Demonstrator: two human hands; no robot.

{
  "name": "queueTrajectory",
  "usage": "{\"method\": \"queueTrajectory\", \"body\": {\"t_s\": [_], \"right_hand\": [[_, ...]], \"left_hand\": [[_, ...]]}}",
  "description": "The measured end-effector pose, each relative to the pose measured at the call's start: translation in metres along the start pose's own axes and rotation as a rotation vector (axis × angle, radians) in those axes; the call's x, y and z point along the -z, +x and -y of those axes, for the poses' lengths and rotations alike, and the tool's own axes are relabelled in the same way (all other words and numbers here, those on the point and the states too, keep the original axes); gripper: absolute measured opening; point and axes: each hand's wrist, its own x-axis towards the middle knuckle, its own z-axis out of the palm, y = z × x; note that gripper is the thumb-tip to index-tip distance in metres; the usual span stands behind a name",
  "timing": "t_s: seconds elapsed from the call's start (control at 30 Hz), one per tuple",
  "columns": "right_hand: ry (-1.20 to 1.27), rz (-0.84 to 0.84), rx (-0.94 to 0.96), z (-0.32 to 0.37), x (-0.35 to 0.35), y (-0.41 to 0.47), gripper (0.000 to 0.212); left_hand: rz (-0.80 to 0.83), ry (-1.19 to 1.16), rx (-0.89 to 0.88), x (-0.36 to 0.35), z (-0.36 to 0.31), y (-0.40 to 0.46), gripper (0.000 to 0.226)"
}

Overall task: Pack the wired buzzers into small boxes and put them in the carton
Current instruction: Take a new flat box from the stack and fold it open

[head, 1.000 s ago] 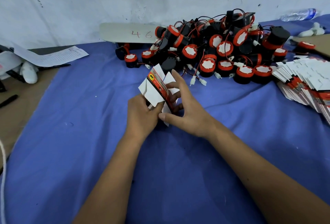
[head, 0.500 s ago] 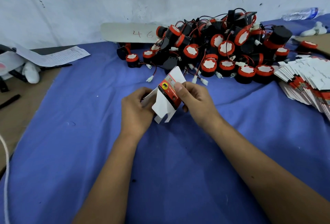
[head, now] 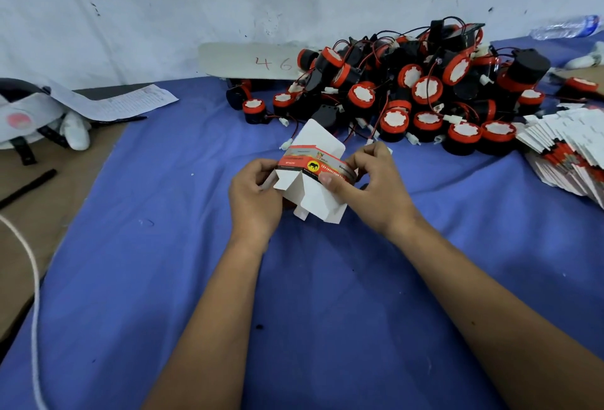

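small box (head: 314, 177) btwn both hands' grip

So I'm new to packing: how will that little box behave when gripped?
The box, held by both hands, is probably light, thin card. Its open flaps look floppy, so a hard squeeze would likely crush it. Its printed band may be slightly slick.

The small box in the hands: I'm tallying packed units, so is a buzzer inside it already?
Cannot tell. The small box shows only white flaps and its printed band; both hands, left and right, cover its ends and hide the interior.
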Motion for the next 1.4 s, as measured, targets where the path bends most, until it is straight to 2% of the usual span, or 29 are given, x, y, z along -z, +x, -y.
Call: {"method": "queueTrajectory", "body": {"t_s": [0.1,0.13,0.23,0.33,0.43,0.5,0.53,0.6,0.67,0.77,0.83,0.87,0.97,1.07,1.13,1.27,1.4], "right_hand": [[0.017,-0.037,0.027,-0.001,0.000,0.000,0.030],[0.001,-0.057,0.054,-0.002,0.000,0.000,0.031],[-0.165,-0.133,0.217,-0.001,0.001,0.000,0.037],[-0.335,-0.188,0.369,0.004,0.002,-0.001,0.043],[-0.367,-0.187,0.490,0.007,0.004,-0.002,0.042],[-0.356,-0.164,0.531,0.007,0.005,-0.002,0.041],[-0.332,-0.168,0.525,0.008,0.004,-0.003,0.043],[-0.211,-0.220,0.464,0.009,0.003,-0.004,0.061],[-0.028,-0.244,0.345,0.009,0.002,-0.003,0.080],[0.219,-0.032,0.061,0.007,0.003,-0.002,0.091],[0.330,0.104,-0.041,0.004,0.003,-0.002,0.089],[0.366,0.126,-0.049,0.003,0.003,-0.002,0.082],[0.472,0.126,-0.039,0.003,0.001,-0.002,0.043],[0.527,0.131,-0.062,0.005,0.003,-0.002,0.029],[0.500,0.102,-0.090,0.006,0.002,-0.002,0.037],[0.519,0.112,-0.172,0.009,-0.002,-0.002,0.069],[0.631,0.226,-0.132,0.011,0.000,-0.002,0.070]], "left_hand": [[0.112,0.012,-0.002,-0.004,0.000,-0.003,0.022],[0.160,0.023,-0.012,-0.003,-0.001,-0.004,0.026],[0.338,0.007,-0.027,0.010,-0.003,0.000,0.063],[0.531,-0.199,0.042,0.023,-0.006,0.003,0.073],[0.517,-0.168,0.017,0.017,-0.008,0.001,0.074],[0.448,-0.119,-0.030,0.012,-0.008,-0.001,0.063],[0.418,-0.112,-0.042,0.011,-0.007,-0.002,0.055],[0.371,-0.143,-0.032,0.012,-0.006,-0.001,0.045],[0.328,-0.203,-0.003,0.014,-0.004,0.001,0.049],[0.310,-0.251,0.036,0.014,-0.004,0.001,0.064],[0.322,-0.262,0.058,0.013,-0.004,0.000,0.067],[0.323,-0.256,0.070,0.013,-0.005,0.000,0.068],[0.313,-0.193,0.098,0.011,-0.008,-0.003,0.072],[0.285,-0.150,0.127,0.009,-0.012,-0.004,0.073],[0.262,-0.131,0.149,0.007,-0.014,-0.005,0.072],[0.250,-0.176,0.190,0.004,-0.012,-0.005,0.057],[0.234,-0.352,0.238,0.005,-0.014,-0.004,0.038]]}}
